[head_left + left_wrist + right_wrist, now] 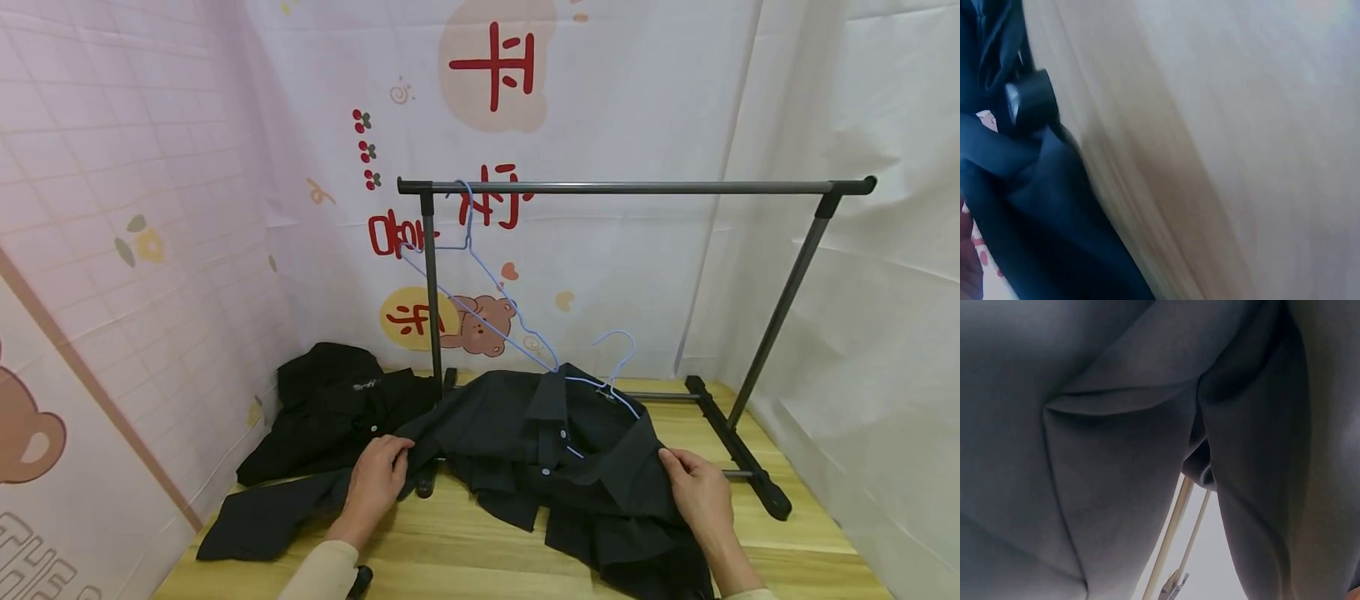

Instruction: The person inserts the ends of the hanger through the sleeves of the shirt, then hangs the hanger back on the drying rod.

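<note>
A black shirt with pale buttons spreads over the table in the head view, its collar facing up. A blue wire hanger sits in the neck of the shirt, its hook rising above the collar. My left hand grips the shirt's left-hand sleeve near the rack's foot. On the opposite side, my right hand pinches the shirt at the shoulder, thumb on top. In the right wrist view, dark cloth fills most of the picture. The sleeve runs down the left wrist view.
A metal clothes rack stands behind the shirt on the wooden table. Another blue hanger hangs from its bar at the left. A heap of black clothing lies at the back left. Printed cloth walls enclose the table.
</note>
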A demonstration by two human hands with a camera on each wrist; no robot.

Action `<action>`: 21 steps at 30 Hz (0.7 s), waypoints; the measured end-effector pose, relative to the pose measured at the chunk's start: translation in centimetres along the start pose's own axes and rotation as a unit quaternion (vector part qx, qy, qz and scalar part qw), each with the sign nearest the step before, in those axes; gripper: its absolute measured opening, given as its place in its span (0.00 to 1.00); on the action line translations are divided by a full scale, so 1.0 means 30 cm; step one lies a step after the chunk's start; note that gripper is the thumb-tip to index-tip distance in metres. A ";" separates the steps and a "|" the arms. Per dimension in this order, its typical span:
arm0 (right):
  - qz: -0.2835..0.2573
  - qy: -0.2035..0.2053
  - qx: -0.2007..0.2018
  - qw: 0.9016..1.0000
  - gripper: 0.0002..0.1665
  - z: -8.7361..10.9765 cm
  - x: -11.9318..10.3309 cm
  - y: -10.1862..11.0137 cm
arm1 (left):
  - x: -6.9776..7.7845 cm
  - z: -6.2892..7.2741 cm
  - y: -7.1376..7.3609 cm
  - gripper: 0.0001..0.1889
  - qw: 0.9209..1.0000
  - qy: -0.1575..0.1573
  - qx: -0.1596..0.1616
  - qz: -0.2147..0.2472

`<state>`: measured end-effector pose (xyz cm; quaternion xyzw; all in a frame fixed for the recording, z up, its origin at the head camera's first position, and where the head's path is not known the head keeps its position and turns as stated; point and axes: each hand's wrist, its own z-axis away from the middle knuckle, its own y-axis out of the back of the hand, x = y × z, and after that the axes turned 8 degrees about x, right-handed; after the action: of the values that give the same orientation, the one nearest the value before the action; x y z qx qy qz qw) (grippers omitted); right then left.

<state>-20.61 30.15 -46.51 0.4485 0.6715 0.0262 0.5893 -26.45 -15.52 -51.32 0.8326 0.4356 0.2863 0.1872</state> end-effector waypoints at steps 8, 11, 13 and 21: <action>-0.007 0.002 0.001 1.000 0.25 0.000 0.013 -0.007 | 0.072 -0.008 -0.035 0.16 0.971 0.130 -0.156 0.126; -0.007 0.000 0.002 1.000 0.25 0.004 0.023 -0.012 | 0.085 -0.010 -0.048 0.23 0.956 0.159 -0.196 0.151; -0.010 -0.003 0.002 1.000 0.25 0.006 0.027 -0.014 | 0.090 -0.008 -0.054 0.24 0.951 0.162 -0.212 0.159; -0.015 -0.005 0.009 1.000 0.24 0.010 0.041 -0.018 | 0.113 0.000 -0.078 0.22 0.954 0.147 -0.216 0.150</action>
<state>-20.56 30.46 -47.85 0.4442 0.6755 0.0091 0.5885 -26.35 -11.41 -51.58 0.7769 0.2564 0.5172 0.2514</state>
